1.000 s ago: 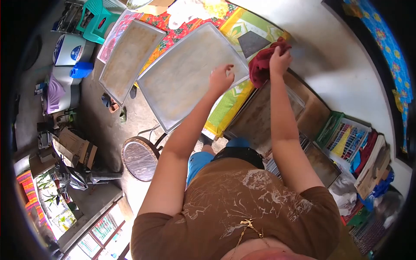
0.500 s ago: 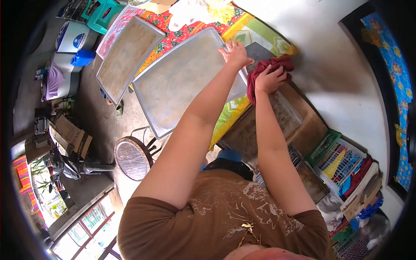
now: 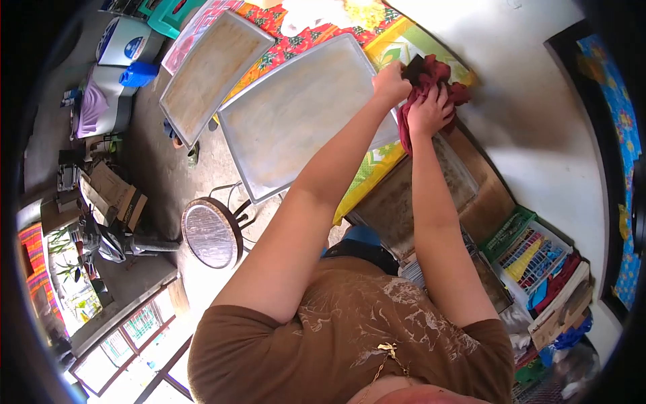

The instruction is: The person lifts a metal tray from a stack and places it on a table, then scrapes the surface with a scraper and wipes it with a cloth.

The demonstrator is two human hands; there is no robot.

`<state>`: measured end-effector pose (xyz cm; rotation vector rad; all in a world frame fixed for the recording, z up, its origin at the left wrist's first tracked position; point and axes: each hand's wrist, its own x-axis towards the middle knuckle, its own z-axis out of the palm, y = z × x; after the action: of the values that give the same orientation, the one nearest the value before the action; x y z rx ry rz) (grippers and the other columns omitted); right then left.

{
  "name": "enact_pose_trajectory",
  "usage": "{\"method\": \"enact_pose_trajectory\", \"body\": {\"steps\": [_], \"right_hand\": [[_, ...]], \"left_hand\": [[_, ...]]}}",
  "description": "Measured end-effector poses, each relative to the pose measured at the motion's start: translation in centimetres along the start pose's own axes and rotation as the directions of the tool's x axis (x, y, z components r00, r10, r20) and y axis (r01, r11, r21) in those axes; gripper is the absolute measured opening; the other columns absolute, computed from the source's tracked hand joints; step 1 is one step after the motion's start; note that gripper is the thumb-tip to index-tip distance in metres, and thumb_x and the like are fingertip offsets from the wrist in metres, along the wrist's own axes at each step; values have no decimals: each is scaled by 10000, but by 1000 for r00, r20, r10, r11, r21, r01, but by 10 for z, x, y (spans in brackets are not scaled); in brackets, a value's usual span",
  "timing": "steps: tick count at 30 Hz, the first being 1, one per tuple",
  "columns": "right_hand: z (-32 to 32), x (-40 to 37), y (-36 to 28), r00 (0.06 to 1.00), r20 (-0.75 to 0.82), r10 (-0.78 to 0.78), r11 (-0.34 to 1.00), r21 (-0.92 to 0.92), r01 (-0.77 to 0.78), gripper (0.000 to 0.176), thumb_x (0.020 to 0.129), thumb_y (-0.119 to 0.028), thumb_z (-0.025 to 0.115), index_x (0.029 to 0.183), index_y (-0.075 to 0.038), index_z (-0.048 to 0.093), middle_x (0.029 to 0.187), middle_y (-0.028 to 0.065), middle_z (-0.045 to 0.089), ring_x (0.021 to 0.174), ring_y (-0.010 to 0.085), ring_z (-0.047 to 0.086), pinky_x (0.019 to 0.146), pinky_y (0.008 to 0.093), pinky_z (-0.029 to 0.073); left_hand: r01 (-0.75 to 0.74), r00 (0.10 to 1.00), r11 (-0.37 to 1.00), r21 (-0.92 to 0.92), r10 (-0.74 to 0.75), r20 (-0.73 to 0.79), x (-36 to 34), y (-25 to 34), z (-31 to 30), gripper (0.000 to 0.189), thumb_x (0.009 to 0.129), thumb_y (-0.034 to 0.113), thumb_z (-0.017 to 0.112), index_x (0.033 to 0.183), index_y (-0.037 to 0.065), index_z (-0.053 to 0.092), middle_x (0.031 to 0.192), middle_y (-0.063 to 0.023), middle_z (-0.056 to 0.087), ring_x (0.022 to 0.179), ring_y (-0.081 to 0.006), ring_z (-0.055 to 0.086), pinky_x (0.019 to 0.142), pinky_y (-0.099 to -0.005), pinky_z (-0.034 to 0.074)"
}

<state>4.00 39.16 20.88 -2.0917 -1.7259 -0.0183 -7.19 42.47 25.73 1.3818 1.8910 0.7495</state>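
A left hand [image 3: 391, 83] is gripping a dark panel [image 3: 412, 69] while the right hand [image 3: 429, 116] is clutching a maroon cloth [image 3: 436, 73].

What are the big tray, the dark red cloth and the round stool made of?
The big tray: probably metal, dull grey with a thin raised rim.
The dark red cloth: soft matte fabric, judging by its loose folds.
The round stool: perhaps wood, with a brown rim and streaky top.

round stool [image 3: 211, 236] | blue container [image 3: 139, 75] | teal chair [image 3: 163, 23] | brown cardboard box [image 3: 113, 190]
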Motion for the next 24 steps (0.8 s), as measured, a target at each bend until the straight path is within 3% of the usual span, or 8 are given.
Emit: {"method": "enact_pose_trajectory", "body": {"steps": [3,4,7,11,13,17,18,24], "right_hand": [[0,4,-6,996,77,45,995,-87,-38,448,854,-330,593,1285,-251,502,1434,-22,360,1309,378,324,1009,656,297],[-1,3,-8,996,74,48,997,-61,-43,445,855,-331,593,1284,-255,503,1434,-23,360,1309,384,320,1003,663,299],[-3,3,-10,996,71,60,998,-3,-60,433,865,-339,580,1286,-273,501,1438,-19,349,1311,410,303,970,692,309],[-2,4,-9,992,109,68,998,-9,-67,425,879,-356,552,1291,-270,495,1439,-1,334,1312,418,290,958,697,313],[-4,4,-11,991,106,76,997,-22,-74,428,875,-360,554,1290,-274,496,1436,-5,339,1308,418,292,956,697,312],[6,5,-10,994,76,76,997,-39,-73,433,865,-366,559,1286,-286,498,1427,-9,348,1299,416,298,953,693,312],[7,5,-10,995,70,75,997,-40,-72,434,863,-366,559,1286,-288,498,1425,-9,351,1298,416,299,953,692,313],[13,5,-7,996,53,69,996,-61,-66,436,866,-382,539,1289,-286,494,1419,-6,362,1285,424,314,956,681,318]], "left_hand": [[-99,969,991,-87,76,-237,-21,-20,-42,385,717,148,662,1077,17,633,968,-189,683,882,-292,674,791,-378,526],[-134,964,966,-222,76,-254,-36,-26,-70,404,726,138,691,1099,-4,625,952,-178,690,836,-250,682,755,-344,532],[-205,936,912,-355,76,-345,-79,-70,-147,333,801,64,662,1093,-86,606,901,-108,675,792,-147,627,722,-284,503],[-136,904,958,-251,17,-427,-122,-150,-204,236,785,63,640,993,-48,643,742,-66,638,642,-101,570,610,-255,471],[-74,900,987,-141,6,-436,-140,-166,-211,208,788,51,640,984,-20,651,717,-49,622,637,-93,559,614,-246,471],[-195,887,980,-49,155,-436,-158,-172,-201,207,777,34,667,981,-3,656,724,-56,617,650,-109,572,651,-254,491],[-227,899,963,-146,150,-411,-162,-169,-196,216,754,17,674,969,19,664,763,-65,627,659,-125,587,660,-264,496],[-235,923,972,-10,220,-314,-162,-181,-164,229,739,27,692,961,82,687,819,-65,635,671,-176,609,645,-281,498]]}}
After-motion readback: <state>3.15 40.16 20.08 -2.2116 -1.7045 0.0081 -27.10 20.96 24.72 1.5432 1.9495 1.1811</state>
